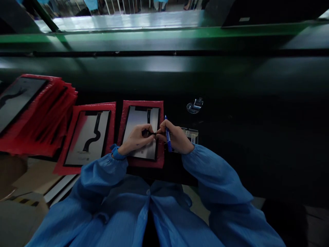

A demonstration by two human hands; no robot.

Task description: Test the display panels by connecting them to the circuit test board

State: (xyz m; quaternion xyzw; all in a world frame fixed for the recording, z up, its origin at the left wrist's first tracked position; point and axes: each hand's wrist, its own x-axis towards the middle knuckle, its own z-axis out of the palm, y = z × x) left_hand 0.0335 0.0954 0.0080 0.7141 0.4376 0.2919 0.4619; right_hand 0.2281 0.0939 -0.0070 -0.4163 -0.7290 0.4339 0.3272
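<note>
**Holding ribbon cable [148,116] at near panel [149,151]**

Far left, a stack of red wraps [52,120] fans out. Next, a second panel [86,133] lies on red wrap. The left hand [136,140] pinches the ribbon cable above the near panel. The right hand [177,137], fingertips pinched narrow at the same spot, holds a blue pen [168,139]. Beyond it lies a clear, shiny object [194,105].

Dark benchtop [257,144]: fanned red stack [48,120] at left, two red sleeves [160,151] alongside, clear piece [194,106] farther right.
</note>
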